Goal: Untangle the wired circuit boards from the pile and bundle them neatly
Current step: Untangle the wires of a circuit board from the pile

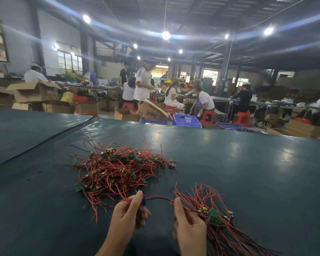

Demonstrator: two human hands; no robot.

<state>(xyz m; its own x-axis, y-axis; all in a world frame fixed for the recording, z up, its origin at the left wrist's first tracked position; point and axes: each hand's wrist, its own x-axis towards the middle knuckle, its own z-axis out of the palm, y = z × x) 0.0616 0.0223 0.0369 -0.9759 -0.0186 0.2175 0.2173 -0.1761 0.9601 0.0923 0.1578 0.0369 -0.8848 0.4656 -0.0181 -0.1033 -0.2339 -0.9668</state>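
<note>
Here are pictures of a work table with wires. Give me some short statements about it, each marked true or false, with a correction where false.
1. The right hand holds a bundle of wired boards. True.
2. The pile lies to the right of both hands. False: it lies farther out on the table, ahead of the left hand.
3. The left hand lies flat and empty. False: it pinches red wires.
4. The pile's wires are mostly red. True.
5. A blue crate stands beyond the table's far edge. True.
</note>
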